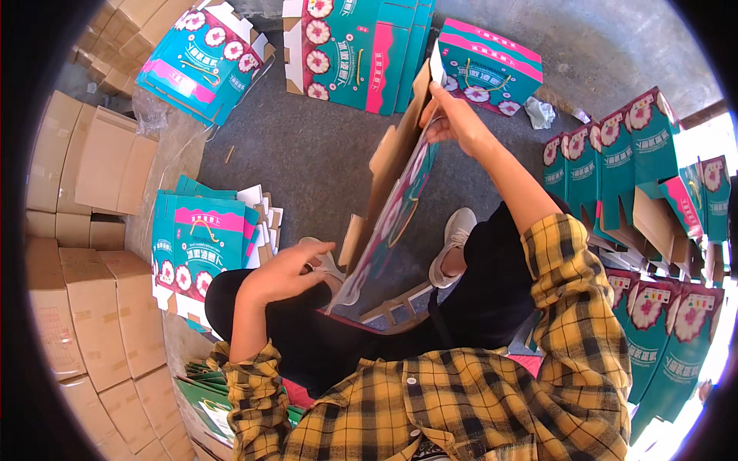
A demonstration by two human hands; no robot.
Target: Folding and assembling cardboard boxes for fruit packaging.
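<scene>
A folding carton [401, 201], flattened and printed teal and maroon with a yellow cord handle, is held on edge between my knees, its plain brown inside facing left. My right hand [461, 123] pinches its far end, thumb and fingers closed around the board. Beside the carton's near end is my left hand [283, 274], its fingers spread and seemingly apart from the board. Brown flaps stick out along the carton's left side.
Stacks of flat cartons lie at the left [196, 257], far left [201, 65] and far middle [342, 58]. A formed carton [492, 65] stands near crumpled paper [540, 114]. Rows of cartons [615, 154] line the right; brown boxes [100, 307] pile up left.
</scene>
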